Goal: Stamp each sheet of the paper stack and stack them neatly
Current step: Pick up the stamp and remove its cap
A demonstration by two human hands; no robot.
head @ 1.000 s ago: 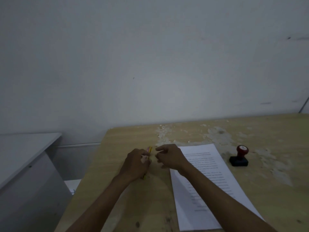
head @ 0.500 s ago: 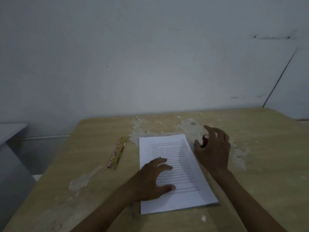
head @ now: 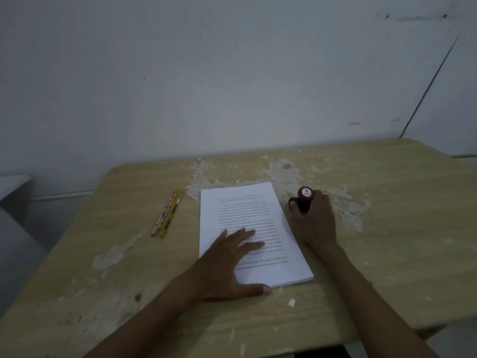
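1. Under everything I see a worn wooden table (head: 387,228), its veneer flaked pale behind the paper stack (head: 240,210) and right of it.
2. Lying at the table's middle, the paper stack shows printed lines on its top sheet.
3. My left hand (head: 227,264) lies flat and spread on the stack's near left corner, fingers splayed, gripping nothing.
4. My right hand (head: 313,223), just right of the stack, is closed around the stamp (head: 304,200); its red knob stands up, its black base partly hidden by fingers.
5. Left of the stack, apart from it, two pencils (head: 166,215) lie side by side.
6. Near the stack's front edge sits a white scrap (head: 291,302).
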